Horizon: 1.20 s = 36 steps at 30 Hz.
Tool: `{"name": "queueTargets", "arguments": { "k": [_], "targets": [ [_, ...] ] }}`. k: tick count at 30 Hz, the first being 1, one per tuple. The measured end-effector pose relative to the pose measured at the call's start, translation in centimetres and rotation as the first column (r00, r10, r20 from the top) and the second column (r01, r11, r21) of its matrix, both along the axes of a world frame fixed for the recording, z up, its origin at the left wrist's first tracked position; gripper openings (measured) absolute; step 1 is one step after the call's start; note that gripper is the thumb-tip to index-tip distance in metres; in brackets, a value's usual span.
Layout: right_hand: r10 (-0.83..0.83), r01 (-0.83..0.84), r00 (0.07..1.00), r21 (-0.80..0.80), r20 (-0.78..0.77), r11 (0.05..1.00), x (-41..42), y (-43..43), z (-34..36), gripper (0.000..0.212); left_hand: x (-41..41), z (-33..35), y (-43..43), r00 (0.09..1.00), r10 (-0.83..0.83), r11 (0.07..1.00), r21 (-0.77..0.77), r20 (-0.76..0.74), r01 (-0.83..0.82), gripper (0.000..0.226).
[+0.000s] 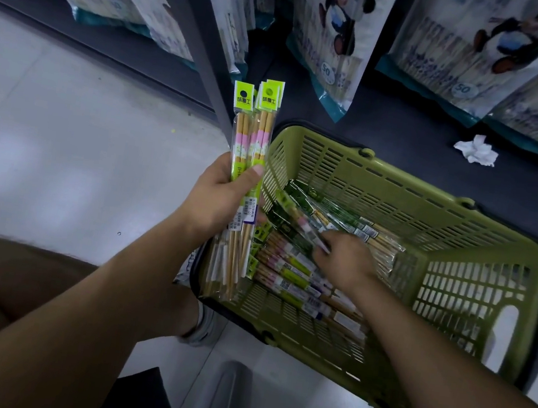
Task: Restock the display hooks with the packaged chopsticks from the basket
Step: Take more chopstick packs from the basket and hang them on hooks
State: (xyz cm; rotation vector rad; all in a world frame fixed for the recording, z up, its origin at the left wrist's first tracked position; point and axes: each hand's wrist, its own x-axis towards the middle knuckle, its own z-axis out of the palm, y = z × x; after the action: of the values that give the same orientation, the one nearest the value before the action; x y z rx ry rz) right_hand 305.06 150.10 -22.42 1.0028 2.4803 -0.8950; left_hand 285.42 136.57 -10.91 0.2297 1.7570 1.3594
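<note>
**A:** Nearest us, the left hand [223,197] is clamped round a bundle of chopstick packs [254,125], thumb across the front, green header cards pointing up and away.

**B:** And the right hand [344,261]?

**A:** Down inside the green basket [401,184], just right of the left hand, fingers among the loose packs [289,269]. It's blurred, so I can't tell whether it's gripping one or only touching.

**B:** So the stock's split?

**A:** Yes. One bundle is upright in the left hand, over the basket's near-left corner. The rest lie flat in the basket, under and around the right hand, with dark green packs [287,222] just beyond its fingers.

**B:** Further out?

**A:** Past the basket there's a crumpled white paper [477,150] on the dark shelf base [408,137], well beyond the right hand. Behind that is a row of big panda-printed bags [333,33].
</note>
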Motion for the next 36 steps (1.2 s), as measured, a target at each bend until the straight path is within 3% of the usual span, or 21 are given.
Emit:
{"name": "queueTargets", "arguments": {
  "k": [3, 7, 9, 12, 17, 23, 26, 28, 31, 33, 36],
  "targets": [
    [-0.154, 0.126, 0.977, -0.184, -0.148, 0.975, -1.0, 1.2, 2.5, 0.011, 0.2, 0.2, 0.2, 1.0, 0.009, 1.0, -0.005, -0.019, -0.009, 0.016],
    [-0.343, 0.181, 0.859, -0.402, -0.38, 0.898, -3.4, 2.0, 7.8, 0.019, 0.6, 0.8, 0.5, 0.999, 0.032, 0.999, 0.014, -0.04, -0.032, 0.028],
    [-0.446, 0.186, 0.802, -0.542, -0.398, 0.819, -4.6, 2.0, 10.3, 0.019, 0.8, 1.3, 0.7, 0.998, 0.027, 0.999, 0.044, -0.059, -0.025, 0.027],
    [-0.464, 0.134, 0.779, -0.611, -0.421, 0.78, -5.6, 1.7, 13.5, 0.025, 1.6, 2.2, 1.2, 0.995, -0.041, 0.996, 0.076, -0.087, 0.047, 0.028],
    [-0.353, 0.116, 0.768, -0.427, -0.534, 0.897, -5.6, 1.8, 18.0, 0.022, 2.9, 4.9, 2.3, 0.995, -0.1, 0.983, 0.156, 0.024, 0.095, 0.026],
    [-0.179, 0.115, 0.825, -0.151, -0.536, 0.982, -3.8, 2.9, 24.5, 0.058, 3.7, 10.4, 3.3, 0.989, -0.146, 0.965, 0.227, 0.036, 0.134, 0.047],
    [-0.2, 0.102, 0.766, -0.192, -0.611, 0.976, -2.8, 3.1, 28.3, 0.047, 4.3, 13.8, 3.3, 0.98, -0.195, 0.94, 0.279, -0.038, 0.198, 0.041],
    [-0.185, 0.066, 0.739, -0.204, -0.648, 0.977, -2.1, 3.0, 30.8, 0.045, 4.8, 15.9, 2.9, 0.971, -0.24, 0.908, 0.35, -0.012, 0.228, 0.046],
    [-0.218, 0.073, 0.682, -0.232, -0.698, 0.97, -1.1, 2.8, 34.7, 0.035, 5.7, 18.9, 2.3, 0.947, -0.263, 0.848, 0.424, -0.186, 0.318, 0.039],
    [-0.279, 0.121, 0.599, -0.259, -0.75, 0.958, -0.8, 2.6, 37.5, 0.029, 6.3, 21.1, 2.3, 0.913, -0.26, 0.802, 0.455, -0.316, 0.386, 0.031],
    [-0.305, 0.165, 0.46, -0.257, -0.834, 0.952, -1.1, 2.4, 42.1, 0.031, 5.8, 25.0, 3.6, 0.848, -0.232, 0.77, 0.443, -0.477, 0.459, 0.038]
  ]
}}
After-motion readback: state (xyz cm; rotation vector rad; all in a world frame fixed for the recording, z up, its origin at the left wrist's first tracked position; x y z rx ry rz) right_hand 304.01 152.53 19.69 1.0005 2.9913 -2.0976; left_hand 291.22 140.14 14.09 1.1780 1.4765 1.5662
